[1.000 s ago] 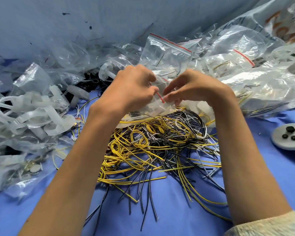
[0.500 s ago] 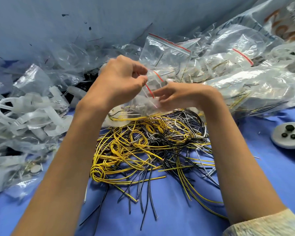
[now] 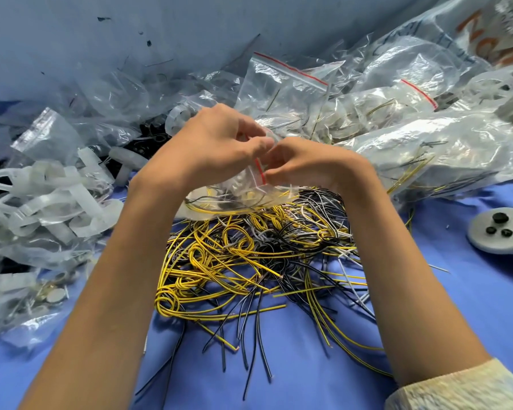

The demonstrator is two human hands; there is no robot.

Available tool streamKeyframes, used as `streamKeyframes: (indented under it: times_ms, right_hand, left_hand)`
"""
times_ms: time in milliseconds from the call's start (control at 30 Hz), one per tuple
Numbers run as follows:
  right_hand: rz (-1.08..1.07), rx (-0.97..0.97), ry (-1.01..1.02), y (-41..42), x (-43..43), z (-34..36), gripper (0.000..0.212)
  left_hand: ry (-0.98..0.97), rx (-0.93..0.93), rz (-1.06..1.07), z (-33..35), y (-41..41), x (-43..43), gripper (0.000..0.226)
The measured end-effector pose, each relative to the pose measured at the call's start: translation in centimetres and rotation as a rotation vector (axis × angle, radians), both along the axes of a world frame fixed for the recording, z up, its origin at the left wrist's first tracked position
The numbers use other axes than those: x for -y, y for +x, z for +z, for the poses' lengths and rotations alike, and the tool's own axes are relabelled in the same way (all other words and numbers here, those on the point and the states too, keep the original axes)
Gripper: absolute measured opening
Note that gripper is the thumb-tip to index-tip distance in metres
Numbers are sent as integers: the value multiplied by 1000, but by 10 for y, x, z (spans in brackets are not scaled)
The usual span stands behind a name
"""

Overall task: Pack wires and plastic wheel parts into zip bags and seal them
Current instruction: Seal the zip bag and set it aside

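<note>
Pinching a small clear crinkled zip bag with a red seal strip (image 3: 243, 187) just above the tangled heap of yellow, black and white wires (image 3: 249, 261), with the left hand (image 3: 216, 146) curled over the bag's top at the red strip and the right hand (image 3: 305, 164) curled as well, gripping the same strip from the other side, fingertips of both nearly meeting. Carrying a few thin wires inside the bag, its lower edge touching the heap's far side. Leaving smooth blue cloth (image 3: 308, 374) bare on the near side of the heap and to its right. Crowding the left of the heap with translucent white plastic wheel parts (image 3: 42, 196), ringed and spoked, some inside film. Piling glossy filled clear zip bags (image 3: 282, 90) behind and to the right of the heap. Showing, well to the right of the heap, a round grey disc with three black knobs (image 3: 480, 241) flat on the cloth.
</note>
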State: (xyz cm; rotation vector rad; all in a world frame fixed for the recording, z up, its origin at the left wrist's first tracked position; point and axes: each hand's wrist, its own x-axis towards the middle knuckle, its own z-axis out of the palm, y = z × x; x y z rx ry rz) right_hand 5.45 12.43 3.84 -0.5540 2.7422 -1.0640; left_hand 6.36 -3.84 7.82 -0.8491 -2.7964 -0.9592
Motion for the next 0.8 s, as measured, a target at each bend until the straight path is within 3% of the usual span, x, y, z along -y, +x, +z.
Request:
streamKeyframes:
  times_ms: [133,200,300,367,533,600,700,800]
  right_hand:
    - [24,5,-128,-4,1,-5,24]
    - [50,74,-29,-5,4,-9,14]
    - [60,157,288,-7,5,-14,31]
    - [37,155,330,-4,6,-13,19]
    - [-36,114,236,-7,6,-12,20]
    - [-15,101,100,-7,11,-15,11]
    - [-37,102,-192,-6,20,-15,21]
    - [-22,98,-91,-7,22,-18,21]
  left_hand:
    - [3,9,-20,1,0,2,23]
    - [19,8,-13,1,0,3,23]
    - [13,37,-42,0,1,3,23]
    - [-2,49,-61,-1,1,3,24]
    - [-4,38,-56,0,-1,3,26]
    - [-3,37,-62,1,0,4,25]
    - [-8,38,-76,1,0,4,24]
    - [-18,38,-98,2,0,6,24]
